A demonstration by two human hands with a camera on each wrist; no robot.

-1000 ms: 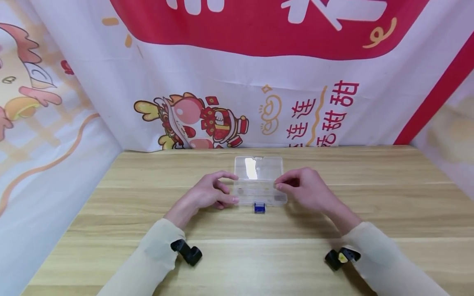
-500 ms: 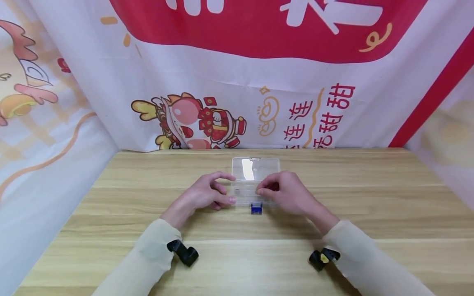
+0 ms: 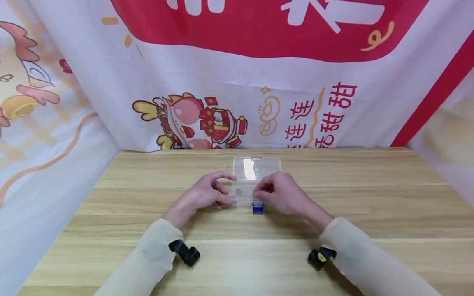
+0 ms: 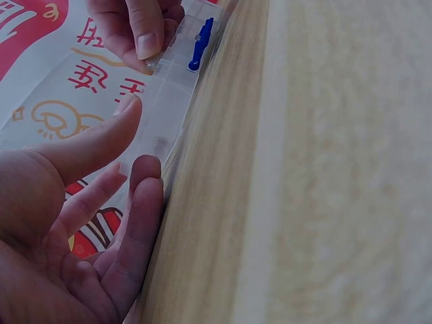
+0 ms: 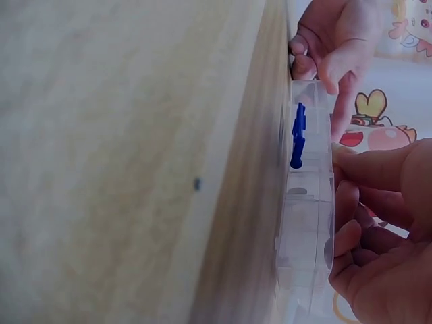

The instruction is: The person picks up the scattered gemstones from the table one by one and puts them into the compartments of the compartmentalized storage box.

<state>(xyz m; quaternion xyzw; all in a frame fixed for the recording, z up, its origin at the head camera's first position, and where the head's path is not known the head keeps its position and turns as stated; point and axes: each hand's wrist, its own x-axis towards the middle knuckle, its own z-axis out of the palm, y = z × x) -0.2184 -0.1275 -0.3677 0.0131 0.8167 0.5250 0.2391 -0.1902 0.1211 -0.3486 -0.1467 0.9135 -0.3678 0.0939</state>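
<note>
A clear plastic compartment box (image 3: 242,200) stands on the table with its lid (image 3: 264,167) raised at the back. Its blue latch (image 3: 258,207) hangs at the front edge. At the box's left end, my left hand (image 3: 207,191) holds it between thumb and fingers. My right hand (image 3: 279,192) is over the middle of the box, thumb and forefinger pinching a tiny pale, shiny piece (image 4: 151,65) whose kind is too small to tell. A small dark item (image 3: 238,191) lies in a left compartment. A grey round piece (image 5: 297,191) shows through the front wall. My right hand hides the box's right part.
The wooden table (image 3: 237,255) reaches back to a printed cloth (image 3: 222,70). More cloth hangs at the left and right sides. Each forearm carries a black wrist camera, the left camera (image 3: 185,253) and the right camera (image 3: 321,258).
My right hand has moved left from the box's right end to its middle, near the latch, then slightly further left. My left hand has stayed at the left end.
</note>
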